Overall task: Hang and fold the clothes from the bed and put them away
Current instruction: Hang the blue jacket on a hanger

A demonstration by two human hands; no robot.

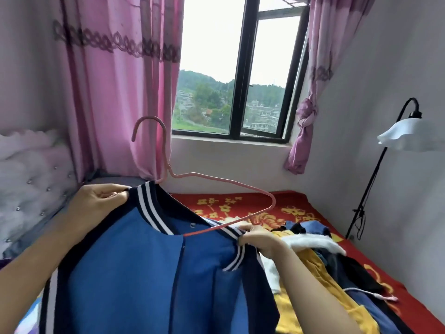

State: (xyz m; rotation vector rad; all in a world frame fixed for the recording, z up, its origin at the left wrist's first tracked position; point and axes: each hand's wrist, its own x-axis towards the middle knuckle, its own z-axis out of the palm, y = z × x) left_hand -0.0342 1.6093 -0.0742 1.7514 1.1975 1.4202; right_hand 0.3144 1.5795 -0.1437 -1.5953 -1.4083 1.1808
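1. The left hand [96,201] pinches 1 end of the blue jacket's [144,273] collar, above the bed's [301,203] near edge.
2. The right hand [260,239] grips the other end; the pink hanger [216,196] pokes half out.
3. A clothes pile [337,266] lies by the right edge.

Pink curtain [115,80], knotted pink curtain [305,121], dark-framed window [244,68], white-shaded floor lamp [407,133], tufted headboard [31,179]

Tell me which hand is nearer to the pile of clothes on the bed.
Right. The right hand pinches the jacket by its collar just beside the pile of clothes; the left hand grips the collar's other end, across the jacket from the pile.
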